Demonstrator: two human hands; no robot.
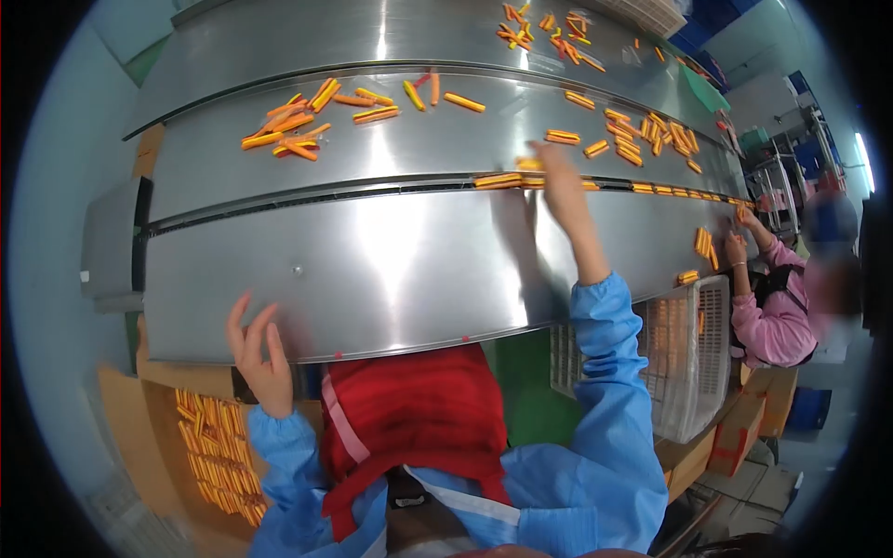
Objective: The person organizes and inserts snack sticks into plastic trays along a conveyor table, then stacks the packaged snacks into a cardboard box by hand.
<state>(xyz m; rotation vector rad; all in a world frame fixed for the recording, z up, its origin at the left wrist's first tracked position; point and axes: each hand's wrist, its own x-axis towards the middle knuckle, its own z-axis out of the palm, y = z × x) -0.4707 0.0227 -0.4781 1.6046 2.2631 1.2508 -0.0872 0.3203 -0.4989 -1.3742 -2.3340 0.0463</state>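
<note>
My left hand [259, 358] is open, its fingers spread just over the near edge of the steel table [372, 270], holding nothing. My right hand [564, 191] reaches across to the narrow slot [372, 188] in the table. Its fingers are blurred and partly hidden, so their grip cannot be made out. Close beside them is an orange-and-yellow stick [528, 164]. Similar striped sticks [498, 180] lie in a row along the slot, continuing to the right of my hand.
Loose sticks form a left pile [288, 126] and a right pile [642, 135] beyond the slot. A cardboard box [139, 437] of sticks stands lower left, a white plastic crate [712, 353] lower right. A co-worker in a pink sleeve [772, 325] handles sticks at the far right.
</note>
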